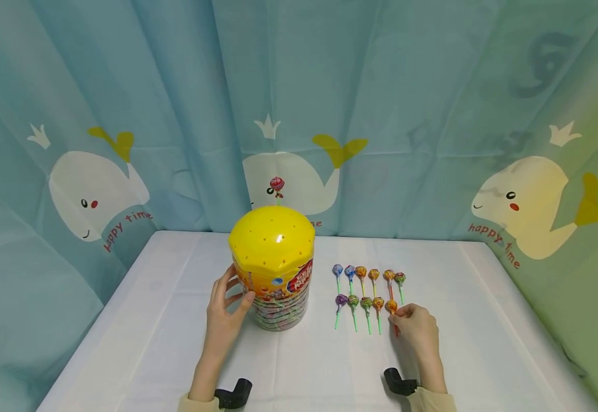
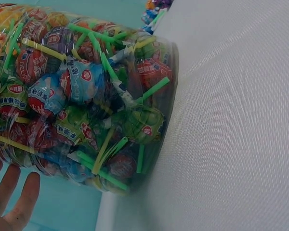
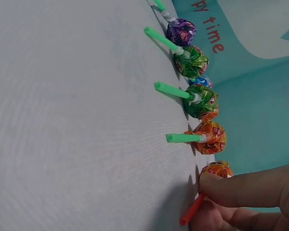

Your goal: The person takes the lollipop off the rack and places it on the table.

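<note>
A clear jar [image 1: 280, 315] with a domed yellow lid [image 1: 273, 237] stands upright, filled with wrapped lollipops, as the left wrist view shows. My left hand [image 1: 225, 317] rests against its left side, thumb in front and fingers spread; three fingers [image 2: 26, 199] show beside it in the left wrist view. To the right, lollipops lie in two rows. My right hand [image 1: 419, 329] pinches an orange-wrapped lollipop [image 3: 216, 168] with a red stick [image 3: 192, 209], at the right end of the near row. Its stick end touches or nearly touches the white cloth.
The back row includes a blue lollipop [image 1: 337, 270] and a green one [image 1: 400, 278]; a purple one [image 1: 341, 300] begins the near row. A red lollipop [image 1: 277, 183] stands up above the lid. White cloth [image 1: 324, 372] covers the table, with a whale-print curtain [image 1: 407, 86] behind.
</note>
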Motion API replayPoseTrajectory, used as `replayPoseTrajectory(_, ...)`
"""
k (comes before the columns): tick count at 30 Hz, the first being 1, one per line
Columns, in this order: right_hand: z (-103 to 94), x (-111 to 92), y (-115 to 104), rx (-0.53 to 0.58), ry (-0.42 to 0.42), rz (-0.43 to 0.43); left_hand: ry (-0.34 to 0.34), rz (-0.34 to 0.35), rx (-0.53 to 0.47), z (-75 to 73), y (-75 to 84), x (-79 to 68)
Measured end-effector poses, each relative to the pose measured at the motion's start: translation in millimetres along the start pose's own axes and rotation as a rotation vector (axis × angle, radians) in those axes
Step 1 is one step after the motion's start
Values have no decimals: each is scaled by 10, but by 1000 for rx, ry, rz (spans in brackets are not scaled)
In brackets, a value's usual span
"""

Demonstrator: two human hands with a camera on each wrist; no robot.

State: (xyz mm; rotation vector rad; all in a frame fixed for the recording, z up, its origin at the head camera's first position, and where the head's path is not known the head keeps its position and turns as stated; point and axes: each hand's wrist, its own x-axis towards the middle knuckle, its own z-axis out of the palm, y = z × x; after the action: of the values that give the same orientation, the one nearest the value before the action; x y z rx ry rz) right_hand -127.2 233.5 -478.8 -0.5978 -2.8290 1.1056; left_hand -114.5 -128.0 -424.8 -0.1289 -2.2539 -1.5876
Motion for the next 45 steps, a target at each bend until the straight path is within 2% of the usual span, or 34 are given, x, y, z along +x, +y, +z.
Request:
replayPoseTrajectory(2, -2, -4, -2, -12, 1, -3, 0, 5, 4, -11, 46, -6)
replayPoseTrajectory(14, -165, -55, -76, -24, -37, -17, 4, 1, 4, -22, 53, -3)
replayPoseTrajectory(21, -248, -90, -239, -14, 5, -59, 0, 4, 3, -23, 81, -5)
replayPoseTrajectory(27, -264, -131, -471, 44, 68, -113, -3, -7, 7, -5, 46, -1)
replayPoseTrajectory(35, -308, -147, -863, 127, 136, -213, 5, 9, 9, 56, -291, 31)
replayPoseTrajectory(40, -345, -165, -1121, 154, 166, -286, 6, 46, 6, 45, -344, 31)
replayPoseTrajectory(45, -394, -180, -1405, 202, 137, -337, 7, 51, 7, 43, -351, 31)
